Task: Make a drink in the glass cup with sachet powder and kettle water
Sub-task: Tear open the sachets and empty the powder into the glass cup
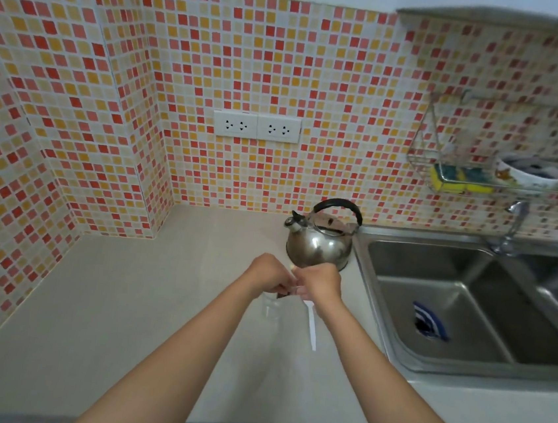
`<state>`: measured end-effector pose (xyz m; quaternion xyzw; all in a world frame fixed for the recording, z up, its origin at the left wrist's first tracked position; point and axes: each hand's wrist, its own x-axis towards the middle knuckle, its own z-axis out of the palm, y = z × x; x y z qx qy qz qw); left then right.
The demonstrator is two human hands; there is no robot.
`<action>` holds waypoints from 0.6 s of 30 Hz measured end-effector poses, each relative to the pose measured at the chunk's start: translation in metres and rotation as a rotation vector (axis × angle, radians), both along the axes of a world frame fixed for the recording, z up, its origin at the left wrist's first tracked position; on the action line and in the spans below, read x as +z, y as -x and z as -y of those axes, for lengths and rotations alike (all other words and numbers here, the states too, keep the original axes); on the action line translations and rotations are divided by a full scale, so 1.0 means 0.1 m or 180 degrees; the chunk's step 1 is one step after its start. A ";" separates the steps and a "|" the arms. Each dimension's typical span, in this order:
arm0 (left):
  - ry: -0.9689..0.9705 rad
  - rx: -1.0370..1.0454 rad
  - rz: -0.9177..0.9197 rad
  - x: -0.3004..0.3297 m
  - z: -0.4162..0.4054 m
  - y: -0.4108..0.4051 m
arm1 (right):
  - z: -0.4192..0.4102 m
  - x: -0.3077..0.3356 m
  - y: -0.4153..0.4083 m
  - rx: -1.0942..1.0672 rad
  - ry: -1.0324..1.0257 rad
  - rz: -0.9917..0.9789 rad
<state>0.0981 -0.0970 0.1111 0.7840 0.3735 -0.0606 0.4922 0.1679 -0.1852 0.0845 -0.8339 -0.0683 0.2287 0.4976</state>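
Observation:
Both hands meet above the counter, pinching a small sachet [292,286] between them. My left hand [269,274] grips its left side and my right hand [320,283] its right side; most of the sachet is hidden by the fingers. Directly below my left hand stands a clear glass cup [271,308], upright on the counter. A white plastic spoon [312,325] lies on the counter just right of the cup, under my right wrist. The steel kettle [319,239] with a black handle sits behind my hands, beside the sink.
A steel double sink [468,300] fills the right side, with a blue-and-white cloth [429,322] in its near basin and a tap [513,229] behind. A wire rack [464,169] on the tiled wall holds sponges and a bowl. Two wall sockets [257,126] sit above the beige counter [122,315].

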 end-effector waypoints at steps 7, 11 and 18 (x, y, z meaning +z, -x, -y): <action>0.0256 -0.0089 0.0033 0.03 0.03 0.00 | 0.07 0.06 -0.05 0.0080 -0.0487 -0.0675; 0.0376 0.0004 0.0112 0.01 -0.04 0.02 | 0.06 0.07 -0.04 0.0332 -0.0791 -0.0784; 0.0924 0.0284 0.0713 -0.18 -0.20 0.16 | -0.07 0.17 -0.02 0.0542 -0.0563 -0.0779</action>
